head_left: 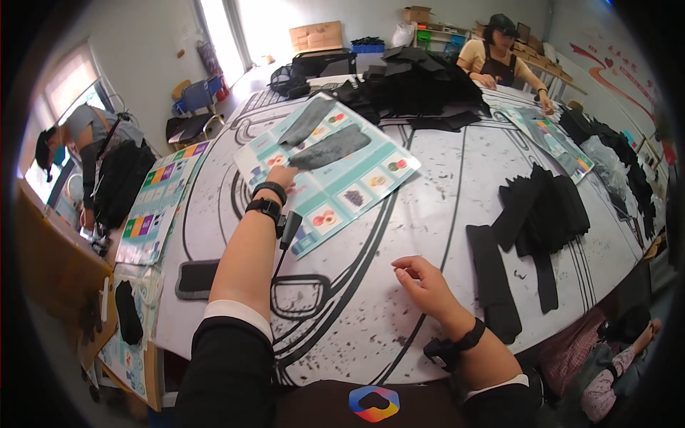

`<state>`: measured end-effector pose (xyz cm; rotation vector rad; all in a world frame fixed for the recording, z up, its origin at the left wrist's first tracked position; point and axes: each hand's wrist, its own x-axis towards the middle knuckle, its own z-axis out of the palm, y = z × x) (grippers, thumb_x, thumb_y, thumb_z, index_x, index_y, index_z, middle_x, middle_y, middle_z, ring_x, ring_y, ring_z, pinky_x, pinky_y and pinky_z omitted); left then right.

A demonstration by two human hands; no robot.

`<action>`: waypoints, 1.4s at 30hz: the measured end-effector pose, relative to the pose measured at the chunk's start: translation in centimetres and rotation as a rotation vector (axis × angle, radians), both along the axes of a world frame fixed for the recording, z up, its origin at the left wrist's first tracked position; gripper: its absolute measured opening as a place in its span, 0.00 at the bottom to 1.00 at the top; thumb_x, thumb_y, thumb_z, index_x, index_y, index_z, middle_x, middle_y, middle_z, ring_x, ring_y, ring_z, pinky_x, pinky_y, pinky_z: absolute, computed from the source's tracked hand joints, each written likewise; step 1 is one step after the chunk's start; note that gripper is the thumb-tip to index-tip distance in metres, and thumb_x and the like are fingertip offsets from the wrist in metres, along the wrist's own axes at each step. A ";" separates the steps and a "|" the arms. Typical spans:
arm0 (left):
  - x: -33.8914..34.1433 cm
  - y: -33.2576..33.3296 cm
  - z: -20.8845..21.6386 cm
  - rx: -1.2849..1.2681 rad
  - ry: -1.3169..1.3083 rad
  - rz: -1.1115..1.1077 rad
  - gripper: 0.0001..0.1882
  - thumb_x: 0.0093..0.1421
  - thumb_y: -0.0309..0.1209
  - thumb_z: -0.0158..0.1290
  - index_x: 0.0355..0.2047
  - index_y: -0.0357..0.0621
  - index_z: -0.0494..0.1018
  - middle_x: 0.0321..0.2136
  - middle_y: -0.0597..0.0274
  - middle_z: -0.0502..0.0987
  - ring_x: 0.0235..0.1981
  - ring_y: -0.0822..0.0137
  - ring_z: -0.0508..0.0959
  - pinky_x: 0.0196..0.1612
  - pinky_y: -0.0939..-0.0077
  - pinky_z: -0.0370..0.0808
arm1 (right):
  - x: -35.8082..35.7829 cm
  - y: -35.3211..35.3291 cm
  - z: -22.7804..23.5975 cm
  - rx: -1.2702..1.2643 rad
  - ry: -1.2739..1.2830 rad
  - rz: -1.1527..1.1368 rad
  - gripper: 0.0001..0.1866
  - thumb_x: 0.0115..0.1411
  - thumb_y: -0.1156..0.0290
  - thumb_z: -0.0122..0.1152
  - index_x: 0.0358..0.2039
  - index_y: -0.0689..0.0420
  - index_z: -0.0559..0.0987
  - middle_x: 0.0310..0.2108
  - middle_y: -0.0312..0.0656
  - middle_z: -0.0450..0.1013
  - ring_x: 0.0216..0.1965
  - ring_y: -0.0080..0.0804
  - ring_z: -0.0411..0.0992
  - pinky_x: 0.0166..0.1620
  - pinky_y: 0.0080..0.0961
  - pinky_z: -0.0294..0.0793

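Observation:
My left hand, fingers curled together, is at the near end of a dark grey fabric strip. The strip lies slantwise on a teal-and-white sheet printed with fruit pictures. A second grey strip rests just beyond it, also on the sheet. My right hand hovers over the white table cover, fingers loosely bent and apart, with nothing seen in them. Nearest to it on the right are a long black fabric strip and a pile of black strips.
A big heap of black fabric pieces covers the far table. A dark strip with a grey edge lies by my left forearm. One person works at the far right, another bends at the left. Someone sits at lower right.

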<state>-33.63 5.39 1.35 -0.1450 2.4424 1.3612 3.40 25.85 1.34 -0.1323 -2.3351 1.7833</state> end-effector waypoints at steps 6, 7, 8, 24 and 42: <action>-2.9 0.6 -2.3 -0.112 0.116 0.042 0.18 0.55 0.38 0.52 0.39 0.36 0.74 0.29 0.55 0.78 0.23 0.66 0.77 0.21 0.74 0.71 | 0.3 1.4 -0.2 -0.024 0.054 -0.030 0.12 0.60 0.69 0.53 0.41 0.63 0.75 0.36 0.46 0.73 0.36 0.33 0.72 0.41 0.26 0.71; -4.0 0.1 -3.0 -0.124 0.188 0.057 0.18 0.56 0.37 0.51 0.42 0.38 0.72 0.27 0.58 0.76 0.21 0.68 0.75 0.17 0.74 0.67 | 0.6 1.1 0.2 0.040 0.076 0.004 0.12 0.60 0.69 0.53 0.40 0.63 0.75 0.35 0.46 0.72 0.36 0.35 0.72 0.41 0.27 0.71; -4.9 -0.6 -3.6 -0.135 0.260 0.073 0.18 0.57 0.36 0.51 0.45 0.41 0.69 0.25 0.61 0.75 0.19 0.69 0.73 0.14 0.75 0.64 | 0.8 0.9 0.6 0.104 0.097 0.040 0.11 0.59 0.69 0.53 0.39 0.63 0.75 0.35 0.47 0.72 0.37 0.37 0.72 0.41 0.28 0.71; 15.9 0.6 10.1 1.028 0.089 -0.304 0.09 0.63 0.30 0.47 0.41 0.40 0.69 0.38 0.60 0.76 0.43 0.64 0.76 0.51 0.66 0.70 | 0.5 0.6 -1.0 -0.662 -0.162 -0.012 0.16 0.63 0.69 0.49 0.50 0.61 0.66 0.47 0.42 0.66 0.47 0.31 0.67 0.51 0.25 0.67; 35.4 -8.5 7.8 1.693 -0.277 -0.412 0.25 0.60 0.33 0.47 0.56 0.36 0.60 0.55 0.47 0.65 0.58 0.55 0.66 0.58 0.56 0.63 | 3.9 -5.6 1.1 -1.398 -0.454 0.600 0.37 0.64 0.41 0.32 0.60 0.61 0.60 0.54 0.46 0.64 0.52 0.38 0.65 0.57 0.37 0.63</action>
